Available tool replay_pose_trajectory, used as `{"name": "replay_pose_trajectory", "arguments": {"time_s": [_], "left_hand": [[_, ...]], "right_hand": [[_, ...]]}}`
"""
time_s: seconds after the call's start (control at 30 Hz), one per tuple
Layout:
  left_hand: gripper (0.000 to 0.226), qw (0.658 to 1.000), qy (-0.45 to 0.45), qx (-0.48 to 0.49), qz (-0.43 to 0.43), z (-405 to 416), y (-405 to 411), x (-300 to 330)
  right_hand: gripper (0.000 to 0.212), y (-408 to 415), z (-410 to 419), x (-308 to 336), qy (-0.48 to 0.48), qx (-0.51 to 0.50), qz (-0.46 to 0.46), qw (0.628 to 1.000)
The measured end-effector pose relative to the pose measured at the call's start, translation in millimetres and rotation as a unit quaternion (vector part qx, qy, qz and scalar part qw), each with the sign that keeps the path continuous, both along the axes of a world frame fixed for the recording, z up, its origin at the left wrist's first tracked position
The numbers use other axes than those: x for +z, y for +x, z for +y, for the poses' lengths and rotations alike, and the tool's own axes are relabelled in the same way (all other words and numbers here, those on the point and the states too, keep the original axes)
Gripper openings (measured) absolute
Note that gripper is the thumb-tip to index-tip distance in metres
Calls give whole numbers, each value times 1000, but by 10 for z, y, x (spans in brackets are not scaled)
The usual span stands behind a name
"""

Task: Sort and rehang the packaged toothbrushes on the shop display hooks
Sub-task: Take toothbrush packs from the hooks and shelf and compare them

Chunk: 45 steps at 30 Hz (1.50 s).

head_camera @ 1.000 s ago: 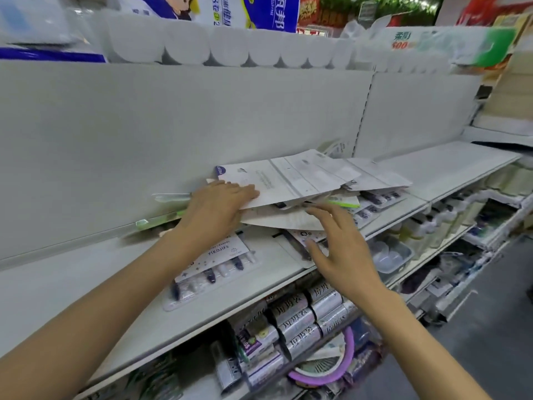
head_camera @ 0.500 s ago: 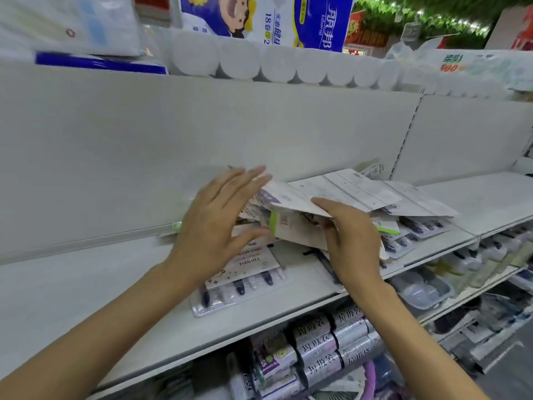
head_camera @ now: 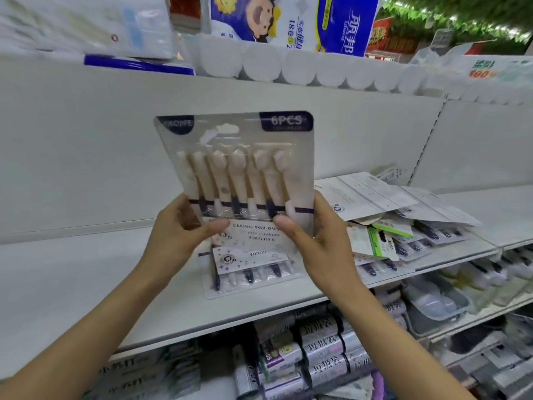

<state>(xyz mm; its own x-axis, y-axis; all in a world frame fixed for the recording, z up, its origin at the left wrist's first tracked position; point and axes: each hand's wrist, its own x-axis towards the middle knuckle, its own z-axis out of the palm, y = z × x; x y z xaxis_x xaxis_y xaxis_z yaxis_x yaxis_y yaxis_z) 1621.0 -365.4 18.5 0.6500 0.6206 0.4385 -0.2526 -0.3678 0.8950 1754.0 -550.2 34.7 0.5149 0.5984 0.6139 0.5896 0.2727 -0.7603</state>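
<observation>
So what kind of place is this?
Most likely a shop aisle: white shelving piled with toothbrush packs, toilet paper rolls stacked on top, and a six-pack of toothbrushes held up.

two hands [head_camera: 184, 229], six toothbrushes in held pack [head_camera: 239, 157]

Both hands off the shelf pile: left hand [head_camera: 176, 226] and right hand [head_camera: 317, 235] now hold a 6-pack toothbrush blister [head_camera: 236, 168] upright, raised.

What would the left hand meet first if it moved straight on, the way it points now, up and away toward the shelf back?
Probably the white back panel. The left hand, with the right hand, holds the toothbrush pack upright before it; depth is unclear.
</observation>
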Motion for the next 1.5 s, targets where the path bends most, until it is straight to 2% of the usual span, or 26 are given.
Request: {"name": "replay_pose_trajectory", "arguments": {"time_s": [0.13,0.2,0.27,0.3,0.4,0.47,0.57,0.7,0.9,1.03,1.13,1.27,1.37,1.5], "left_hand": [[42,999,-36,4,-11,3,-95,-74],[41,999,-34,15,-8,-1,-135,-101],[38,999,-35,24,-1,9,-171,-121],[36,999,-37,26,0,21,-190,-133],[36,999,-41,32,0,68,-247,-136],[36,999,-44,31,-3,98,-272,-131],[36,998,-51,28,-7,130,-279,-136],[37,997,-69,23,-16,145,-299,-150],[42,996,-84,26,-31,190,-433,-117],[41,995,-84,33,-33,177,-538,-117],[40,995,-84,38,-38,127,-608,-100],[39,994,-82,52,-51,23,-739,-58],[40,991,-89,75,-60,-37,-902,-56],[37,986,-105,110,-71,-127,-1196,-112]], "right_hand": [[24,80,-62,5,-75,-7,3,997],[28,179,-112,-18,-93,-63,-8,994],[14,429,-183,-94,-94,-152,-39,983],[9,590,-233,-134,-105,-203,-68,971],[49,1064,-369,-269,-180,-298,-154,925],[59,1248,-405,-322,-237,-324,-191,896],[60,1391,-358,-354,-295,-342,-245,858],[59,1443,-212,-302,-342,-368,-274,820],[62,1366,-130,-287,-325,-416,-302,794],[58,1288,-173,-246,-254,-431,-336,798],[58,1128,-207,-158,-193,-431,-333,816],[34,819,-258,8,-102,-407,-266,868],[14,574,-302,123,-22,-340,-215,915],[10,125,-357,275,86,-225,-155,958]]}}
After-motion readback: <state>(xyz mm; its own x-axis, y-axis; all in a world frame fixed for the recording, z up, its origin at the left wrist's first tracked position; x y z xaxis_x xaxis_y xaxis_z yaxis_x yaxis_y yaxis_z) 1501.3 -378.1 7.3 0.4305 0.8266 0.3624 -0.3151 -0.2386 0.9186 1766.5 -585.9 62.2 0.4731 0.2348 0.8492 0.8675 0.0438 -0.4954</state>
